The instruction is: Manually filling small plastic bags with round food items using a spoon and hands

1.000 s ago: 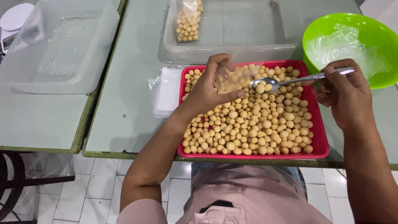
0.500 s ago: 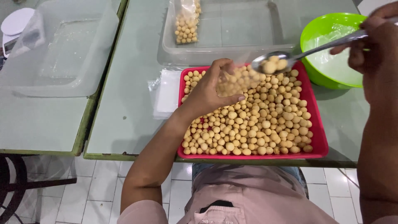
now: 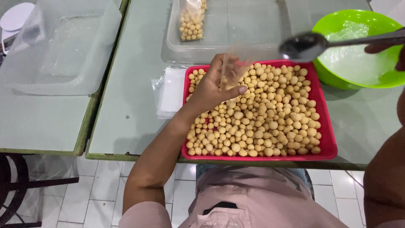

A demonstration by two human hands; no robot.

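**Plastic, metal and matt dough**

A glossy metal spoon (image 3: 304, 45) is gleaming above a smooth red plastic tray (image 3: 331, 147). Matt, pale round balls (image 3: 270, 122) are filling it. A thin clear plastic bag (image 3: 236, 63) is shining; the green plastic bowl (image 3: 358, 25) is looking glossy.

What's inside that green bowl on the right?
The round green plastic bowl holds what looks like crumpled clear plastic film. Whatever lies under the film cannot be seen, and the metal spoon held by the right hand crosses its rim.

Tray (image 3: 331, 145) of balls (image 3: 270, 118) front-centre, bowl (image 3: 337, 80) behind-right, bag stack (image 3: 173, 90) left, tub (image 3: 236, 52) behind.
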